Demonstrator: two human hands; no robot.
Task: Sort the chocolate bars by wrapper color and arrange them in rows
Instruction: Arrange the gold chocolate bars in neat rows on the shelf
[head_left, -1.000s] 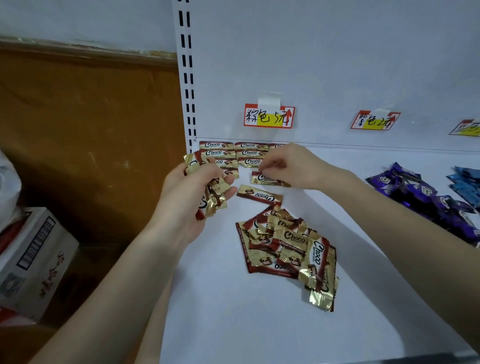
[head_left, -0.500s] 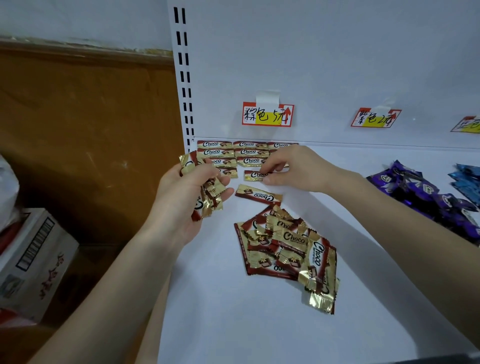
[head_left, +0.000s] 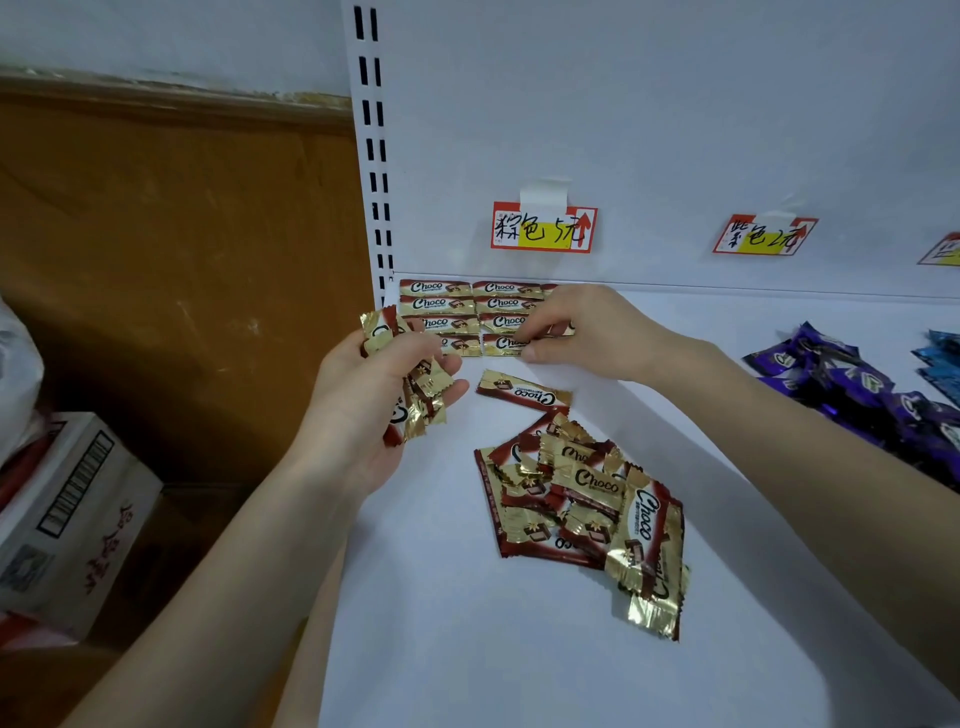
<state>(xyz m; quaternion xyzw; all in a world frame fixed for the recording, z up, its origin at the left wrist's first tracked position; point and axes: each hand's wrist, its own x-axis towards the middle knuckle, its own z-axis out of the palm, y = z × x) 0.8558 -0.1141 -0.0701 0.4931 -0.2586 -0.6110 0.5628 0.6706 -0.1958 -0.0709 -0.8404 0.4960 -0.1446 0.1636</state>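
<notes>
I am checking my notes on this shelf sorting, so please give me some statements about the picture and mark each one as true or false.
1. The left hand holds several gold-brown bars. True.
2. The right hand reaches into the purple bars. False: it pinches a bar at the front of the neat rows at the back left.
3. A loose pile of gold-brown bars lies on the shelf in front of the rows. True.
4. The purple bars lie in neat rows. False: they lie in a loose heap at the right.
</notes>
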